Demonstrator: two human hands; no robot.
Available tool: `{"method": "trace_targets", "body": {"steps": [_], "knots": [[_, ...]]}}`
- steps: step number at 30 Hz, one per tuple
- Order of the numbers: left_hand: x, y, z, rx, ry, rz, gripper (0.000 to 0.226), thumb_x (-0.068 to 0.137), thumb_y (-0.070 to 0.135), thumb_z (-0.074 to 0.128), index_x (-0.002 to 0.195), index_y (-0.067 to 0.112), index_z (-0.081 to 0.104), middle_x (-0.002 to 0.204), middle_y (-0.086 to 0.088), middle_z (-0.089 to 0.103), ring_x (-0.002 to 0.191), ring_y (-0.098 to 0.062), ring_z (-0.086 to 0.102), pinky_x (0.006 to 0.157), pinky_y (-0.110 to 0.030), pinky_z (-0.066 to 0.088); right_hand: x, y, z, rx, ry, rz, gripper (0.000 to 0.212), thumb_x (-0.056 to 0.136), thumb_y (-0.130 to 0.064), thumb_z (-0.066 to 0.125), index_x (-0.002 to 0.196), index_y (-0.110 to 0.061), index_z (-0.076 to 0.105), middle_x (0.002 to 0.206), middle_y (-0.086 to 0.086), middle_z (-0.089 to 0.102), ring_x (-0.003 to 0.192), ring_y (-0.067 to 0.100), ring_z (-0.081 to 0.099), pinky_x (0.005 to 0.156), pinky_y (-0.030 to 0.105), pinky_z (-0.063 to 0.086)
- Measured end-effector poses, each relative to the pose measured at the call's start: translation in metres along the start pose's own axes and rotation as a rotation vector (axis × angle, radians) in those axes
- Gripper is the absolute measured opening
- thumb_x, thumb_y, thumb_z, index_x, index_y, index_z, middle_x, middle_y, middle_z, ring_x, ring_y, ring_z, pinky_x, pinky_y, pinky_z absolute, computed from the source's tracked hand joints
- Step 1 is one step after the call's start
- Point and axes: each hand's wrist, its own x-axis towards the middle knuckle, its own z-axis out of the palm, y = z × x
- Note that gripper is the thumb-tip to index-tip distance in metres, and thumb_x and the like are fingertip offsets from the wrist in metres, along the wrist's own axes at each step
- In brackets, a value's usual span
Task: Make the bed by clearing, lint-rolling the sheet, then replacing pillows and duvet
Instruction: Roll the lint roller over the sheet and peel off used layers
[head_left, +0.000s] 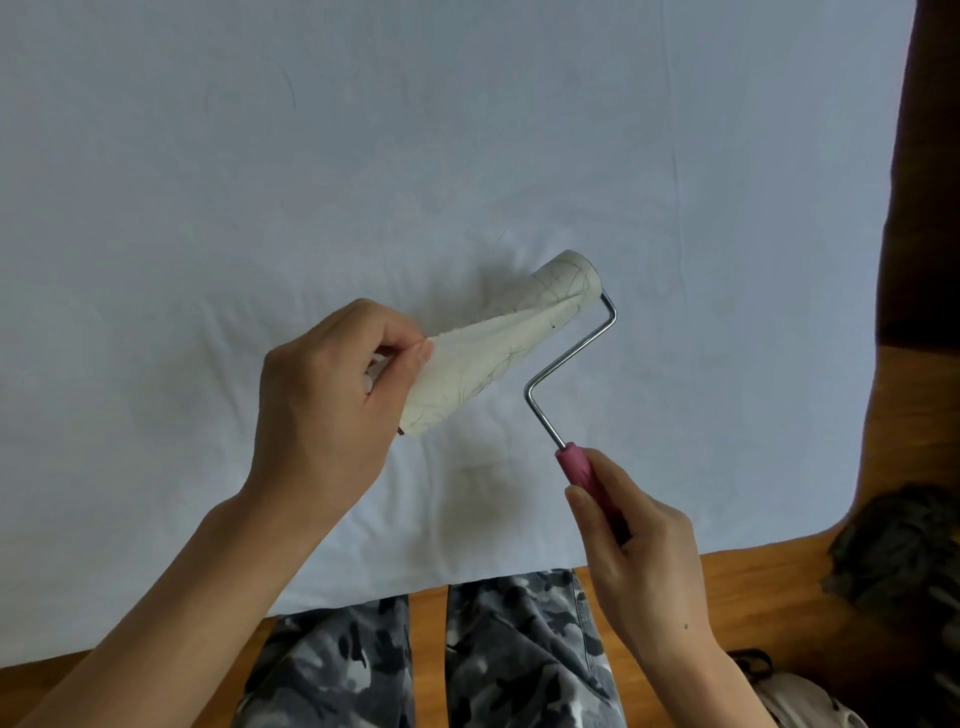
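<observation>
A bare white sheet (415, 156) covers the bed and fills most of the view. Above its near edge I hold a lint roller (524, 332) with a white sticky roll, a bent metal rod and a pink handle (584, 475). My right hand (639, 561) grips the pink handle from below. My left hand (332, 395) pinches a partly peeled sticky sheet (467, 358) with hairs stuck to it, pulled away from the roll's left end. No pillows or duvet are in view.
A wooden floor (727, 587) runs along the bed's near and right sides. My legs in camouflage trousers (467, 660) stand against the near edge. A dark furry shape (904, 551) lies on the floor at right, with a pale bag (810, 701) below it.
</observation>
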Motion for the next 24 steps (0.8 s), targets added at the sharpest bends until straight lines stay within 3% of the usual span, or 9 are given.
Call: {"method": "trace_targets", "body": {"steps": [4,6,9,13,17,21,24], "knots": [[-0.002,0.004,0.0,-0.112,0.058,-0.166,0.013,0.089,0.02,0.06,0.084,0.009,0.065,0.076,0.021,0.062,0.075,-0.001,0.061,0.065,-0.009,0.046,-0.001,0.005,-0.001,-0.013,0.001,-0.029,0.027,0.092,-0.05,0.041,0.118,-0.05,0.048,0.066,-0.004,0.053,0.045,0.009,0.038,0.043,0.015,0.025],[-0.001,0.005,-0.001,-0.185,0.096,-0.26,0.006,0.087,0.02,0.061,0.081,0.02,0.062,0.071,0.026,0.063,0.073,0.009,0.06,0.064,-0.004,0.042,-0.002,0.006,0.0,-0.014,0.009,-0.047,0.029,0.092,-0.048,0.042,0.12,-0.047,0.049,0.069,-0.004,0.053,0.046,0.008,0.038,0.043,0.013,0.025],[0.0,0.004,-0.004,-0.249,0.138,-0.337,0.012,0.086,0.024,0.06,0.078,0.032,0.058,0.074,0.033,0.064,0.071,0.01,0.06,0.064,-0.004,0.042,-0.004,0.008,0.0,-0.009,0.016,-0.048,0.031,0.093,-0.045,0.044,0.123,-0.042,0.052,0.067,-0.007,0.053,0.046,0.006,0.039,0.044,0.01,0.025],[-0.002,0.005,-0.01,-0.275,0.163,-0.337,0.011,0.086,0.026,0.061,0.079,0.034,0.059,0.075,0.029,0.066,0.073,0.003,0.063,0.067,-0.01,0.048,-0.005,0.008,-0.002,0.027,0.025,-0.059,0.029,0.093,-0.04,0.046,0.121,-0.041,0.054,0.066,-0.022,0.051,0.047,0.001,0.041,0.048,0.004,0.024],[-0.001,0.006,-0.015,-0.237,0.191,-0.313,0.014,0.087,0.024,0.062,0.079,0.035,0.058,0.074,0.032,0.065,0.072,0.008,0.061,0.066,-0.006,0.044,-0.005,0.009,-0.001,0.033,0.03,-0.078,0.026,0.093,-0.043,0.046,0.118,-0.047,0.05,0.067,-0.022,0.052,0.048,0.002,0.041,0.048,0.005,0.025],[0.007,-0.003,-0.021,-0.236,0.222,-0.333,0.014,0.086,0.023,0.062,0.079,0.035,0.058,0.074,0.034,0.064,0.073,0.009,0.062,0.069,-0.007,0.045,-0.005,0.01,0.002,0.059,0.033,-0.121,0.027,0.095,-0.051,0.043,0.12,-0.049,0.052,0.068,-0.017,0.054,0.048,0.002,0.043,0.046,0.01,0.032],[0.013,-0.008,-0.025,-0.256,0.22,-0.361,0.011,0.083,0.026,0.061,0.077,0.034,0.059,0.071,0.032,0.065,0.071,0.007,0.062,0.069,-0.009,0.046,-0.006,0.013,0.003,0.066,0.049,-0.157,0.028,0.095,-0.05,0.044,0.121,-0.06,0.049,0.073,-0.011,0.061,0.052,0.007,0.053,0.047,0.024,0.044]]}}
